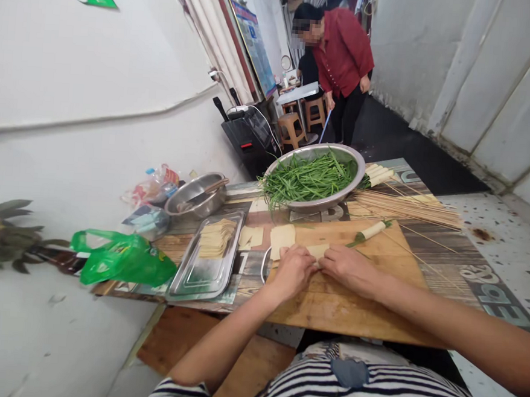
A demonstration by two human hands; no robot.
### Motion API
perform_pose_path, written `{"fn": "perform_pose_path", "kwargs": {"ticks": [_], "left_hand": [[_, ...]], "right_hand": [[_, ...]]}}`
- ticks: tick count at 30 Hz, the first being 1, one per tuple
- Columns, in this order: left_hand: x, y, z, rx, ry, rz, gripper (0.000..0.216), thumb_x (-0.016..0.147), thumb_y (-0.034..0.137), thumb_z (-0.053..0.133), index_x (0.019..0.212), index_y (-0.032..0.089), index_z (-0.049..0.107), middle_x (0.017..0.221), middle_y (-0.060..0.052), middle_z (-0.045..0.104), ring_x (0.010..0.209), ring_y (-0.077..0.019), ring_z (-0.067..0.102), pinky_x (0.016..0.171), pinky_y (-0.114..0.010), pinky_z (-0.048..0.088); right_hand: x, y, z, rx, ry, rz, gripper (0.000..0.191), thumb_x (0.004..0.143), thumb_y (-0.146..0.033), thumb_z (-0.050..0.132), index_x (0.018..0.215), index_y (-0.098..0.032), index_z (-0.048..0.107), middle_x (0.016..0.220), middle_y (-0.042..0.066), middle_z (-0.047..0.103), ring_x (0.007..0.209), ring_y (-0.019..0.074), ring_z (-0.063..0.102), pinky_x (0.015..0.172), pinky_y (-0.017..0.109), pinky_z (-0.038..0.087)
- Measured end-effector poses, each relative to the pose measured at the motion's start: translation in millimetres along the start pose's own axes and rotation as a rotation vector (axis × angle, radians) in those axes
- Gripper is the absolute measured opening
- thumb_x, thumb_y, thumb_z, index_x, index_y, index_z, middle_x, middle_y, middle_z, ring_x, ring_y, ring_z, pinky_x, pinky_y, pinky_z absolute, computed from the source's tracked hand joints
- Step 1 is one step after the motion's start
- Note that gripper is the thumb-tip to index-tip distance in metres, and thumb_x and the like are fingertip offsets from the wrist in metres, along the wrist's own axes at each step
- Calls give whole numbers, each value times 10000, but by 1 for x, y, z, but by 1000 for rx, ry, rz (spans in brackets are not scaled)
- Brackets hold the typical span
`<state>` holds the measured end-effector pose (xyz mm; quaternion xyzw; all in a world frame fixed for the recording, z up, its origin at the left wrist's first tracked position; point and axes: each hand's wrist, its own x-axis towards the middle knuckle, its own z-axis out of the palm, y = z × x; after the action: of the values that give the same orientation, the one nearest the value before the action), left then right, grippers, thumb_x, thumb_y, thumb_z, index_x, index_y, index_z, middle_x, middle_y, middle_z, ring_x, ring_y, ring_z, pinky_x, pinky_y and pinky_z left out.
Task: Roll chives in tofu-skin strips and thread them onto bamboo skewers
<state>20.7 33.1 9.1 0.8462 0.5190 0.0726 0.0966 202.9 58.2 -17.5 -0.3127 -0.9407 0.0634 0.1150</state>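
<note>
My left hand (294,269) and my right hand (345,267) are side by side over a wooden cutting board (343,310). Their fingers are closed on a pale tofu sheet (318,250), which lies around green chive stalks (355,242) that stick out past my right fingers. Another flat tofu sheet (283,236) lies just beyond my left hand. A finished-looking roll (373,230) with greens at its ends rests farther up the board. Behind the board stands a large metal bowl (360,164) heaped with long green chives (314,176).
At left, a metal tray (198,283) bears stacked tofu sheets (217,239). Beyond it are a steel bowl (178,201) and a green plastic bag (122,260). Wooden skewers (409,208) and more rolls (379,174) lie at right. A person in red (346,47) stands in the background.
</note>
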Motion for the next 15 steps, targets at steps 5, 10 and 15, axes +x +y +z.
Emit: {"fn": "perform_pose_path", "kwargs": {"ticks": [5, 10, 15], "left_hand": [[0, -6, 2, 1, -20, 25, 199, 924, 263, 562, 799, 190, 698, 865, -60, 668, 898, -209, 552, 751, -342, 292], [-4, -8, 9, 83, 54, 57, 159, 920, 284, 584, 1042, 208, 652, 907, -56, 682, 920, -223, 556, 804, -370, 289], [-7, -7, 11, 134, 77, 142, 170, 974, 301, 497, 1003, 225, 647, 956, -47, 677, 967, -203, 539, 866, -398, 256]], "right_hand": [[4, 3, -1, 210, 18, 157, 256, 935, -260, 500, 756, -146, 643, 786, 48, 564, 693, 143, 446, 607, 265, 291], [12, 13, -5, 301, -82, 66, 252, 887, -166, 518, 677, -120, 651, 768, 58, 580, 671, 126, 455, 596, 255, 277], [17, 16, -12, 297, -122, 45, 254, 892, -161, 527, 699, -92, 678, 752, 70, 598, 691, 126, 493, 620, 242, 310]]}}
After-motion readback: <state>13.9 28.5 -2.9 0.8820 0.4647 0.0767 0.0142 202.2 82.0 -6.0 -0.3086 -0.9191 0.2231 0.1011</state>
